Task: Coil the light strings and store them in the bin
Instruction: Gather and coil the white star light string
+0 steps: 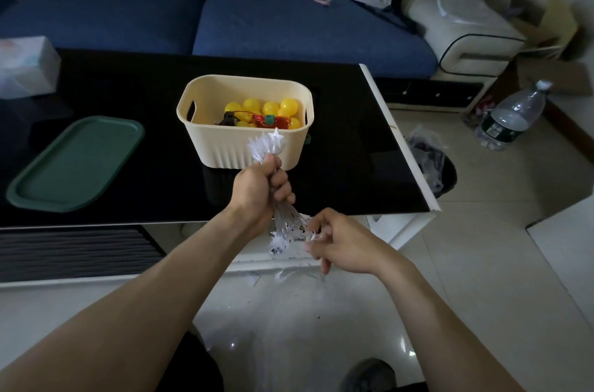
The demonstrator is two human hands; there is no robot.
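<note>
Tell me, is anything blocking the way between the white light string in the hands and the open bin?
Nothing visible does. The left hand holds the white light string just before the cream bin, whose top is open; the green lid lies aside on the table.

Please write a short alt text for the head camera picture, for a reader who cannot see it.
A person's left hand grips a bundle of white light string, while the right hand pinches its lower end. Just beyond, on a black table, a cream bin holds yellow ball lights, with a green lid beside it.
</note>
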